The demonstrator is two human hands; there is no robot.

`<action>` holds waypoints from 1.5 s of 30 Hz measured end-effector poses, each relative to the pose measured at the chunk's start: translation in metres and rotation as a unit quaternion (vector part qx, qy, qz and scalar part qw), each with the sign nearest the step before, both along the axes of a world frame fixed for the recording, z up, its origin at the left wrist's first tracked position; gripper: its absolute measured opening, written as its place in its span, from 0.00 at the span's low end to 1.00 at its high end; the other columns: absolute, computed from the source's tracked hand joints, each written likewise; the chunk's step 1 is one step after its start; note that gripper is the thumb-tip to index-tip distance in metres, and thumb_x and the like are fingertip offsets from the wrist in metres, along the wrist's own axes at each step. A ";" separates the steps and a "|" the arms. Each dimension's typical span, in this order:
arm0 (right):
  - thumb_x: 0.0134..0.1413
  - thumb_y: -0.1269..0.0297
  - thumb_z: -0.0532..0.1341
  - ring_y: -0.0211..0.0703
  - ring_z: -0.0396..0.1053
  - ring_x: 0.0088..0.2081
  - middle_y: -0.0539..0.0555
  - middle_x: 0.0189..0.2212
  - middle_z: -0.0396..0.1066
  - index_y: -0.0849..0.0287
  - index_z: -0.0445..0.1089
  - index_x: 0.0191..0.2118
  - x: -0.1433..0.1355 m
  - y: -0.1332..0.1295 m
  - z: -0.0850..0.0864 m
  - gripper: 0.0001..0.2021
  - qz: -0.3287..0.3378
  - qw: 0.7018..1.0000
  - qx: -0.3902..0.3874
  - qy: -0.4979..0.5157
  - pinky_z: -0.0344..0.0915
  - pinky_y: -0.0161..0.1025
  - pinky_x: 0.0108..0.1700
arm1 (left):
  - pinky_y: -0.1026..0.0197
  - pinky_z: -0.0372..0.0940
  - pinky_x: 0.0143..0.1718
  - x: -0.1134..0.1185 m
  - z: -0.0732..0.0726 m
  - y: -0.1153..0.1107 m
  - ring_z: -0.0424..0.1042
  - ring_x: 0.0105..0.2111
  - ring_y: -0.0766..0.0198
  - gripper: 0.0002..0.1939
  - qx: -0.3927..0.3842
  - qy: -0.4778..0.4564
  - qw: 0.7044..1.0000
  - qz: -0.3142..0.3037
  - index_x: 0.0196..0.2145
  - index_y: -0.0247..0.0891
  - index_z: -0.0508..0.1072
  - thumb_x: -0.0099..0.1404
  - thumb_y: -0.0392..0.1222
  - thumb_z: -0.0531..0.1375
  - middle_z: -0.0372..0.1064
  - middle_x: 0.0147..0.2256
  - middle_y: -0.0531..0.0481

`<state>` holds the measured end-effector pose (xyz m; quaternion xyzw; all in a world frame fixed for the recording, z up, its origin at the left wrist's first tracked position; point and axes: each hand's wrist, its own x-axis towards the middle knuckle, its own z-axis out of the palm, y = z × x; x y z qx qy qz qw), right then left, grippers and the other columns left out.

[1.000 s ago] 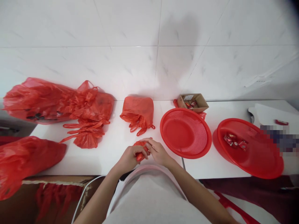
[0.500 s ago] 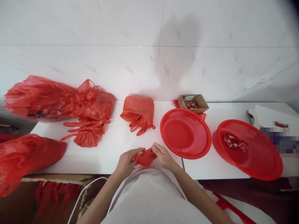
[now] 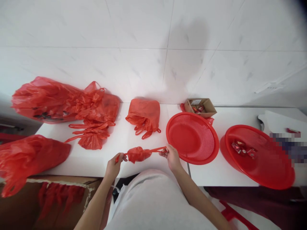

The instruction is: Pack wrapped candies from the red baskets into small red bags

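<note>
A small red plastic bag (image 3: 139, 154) is stretched between my two hands above the front of the white table (image 3: 91, 164). My left hand (image 3: 114, 165) is closed on one of its handles, and my right hand (image 3: 172, 157) pinches the other handle, pulled out long and thin. The bag's body is bunched up in the middle; its contents are hidden. Beyond it lies a folded stack of red bags (image 3: 145, 111). Close to my right hand stands an oval red basket (image 3: 184, 135) with nothing in it.
At right, a second red basket (image 3: 266, 166) holds several small wrapped packets (image 3: 242, 150). A small cardboard box (image 3: 208, 108) sits against the wall. Filled red bags (image 3: 48, 99) crowd the left. Below the table edge, a large cardboard box (image 3: 24, 207) contains red bags.
My hands have moved apart, the left one leftward and the right one slightly rightward. The small bag's handles are now drawn out to both sides; before, it was gathered close between my fingers.
</note>
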<state>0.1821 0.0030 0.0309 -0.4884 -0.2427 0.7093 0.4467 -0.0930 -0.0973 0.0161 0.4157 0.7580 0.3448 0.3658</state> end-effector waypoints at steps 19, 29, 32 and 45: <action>0.52 0.70 0.58 0.49 0.69 0.46 0.59 0.44 0.72 0.60 0.65 0.51 -0.031 0.009 -0.109 0.19 0.355 0.762 0.206 -0.501 0.61 0.39 0.45 | 0.58 0.62 0.45 0.068 -0.079 0.068 0.70 0.44 0.57 0.17 -0.109 0.223 0.960 -0.126 0.44 0.37 0.71 0.71 0.45 0.45 0.72 0.42 0.42; 0.49 0.64 0.59 0.49 0.72 0.40 0.54 0.38 0.76 0.54 0.72 0.42 -0.041 0.033 -0.119 0.13 0.407 0.779 0.199 -0.434 0.63 0.38 0.40 | 0.57 0.60 0.46 0.057 -0.090 0.062 0.72 0.46 0.56 0.17 -0.195 0.251 0.938 -0.141 0.52 0.42 0.69 0.70 0.42 0.47 0.73 0.47 0.43; 0.50 0.63 0.58 0.47 0.72 0.39 0.53 0.37 0.76 0.55 0.71 0.43 -0.033 0.038 -0.115 0.13 0.394 0.794 0.201 -0.417 0.63 0.37 0.40 | 0.55 0.61 0.46 0.043 -0.089 0.058 0.74 0.42 0.55 0.16 -0.226 0.256 0.933 -0.112 0.50 0.42 0.69 0.70 0.41 0.47 0.76 0.41 0.43; 0.51 0.52 0.57 0.39 0.61 0.25 0.47 0.22 0.66 0.56 0.64 0.28 -0.007 0.003 -0.112 0.13 0.332 0.827 0.176 -0.419 0.57 0.35 0.30 | 0.57 0.64 0.35 0.015 -0.095 0.057 0.76 0.38 0.53 0.24 -0.262 0.214 0.941 0.023 0.40 0.45 0.73 0.70 0.56 0.40 0.77 0.36 0.44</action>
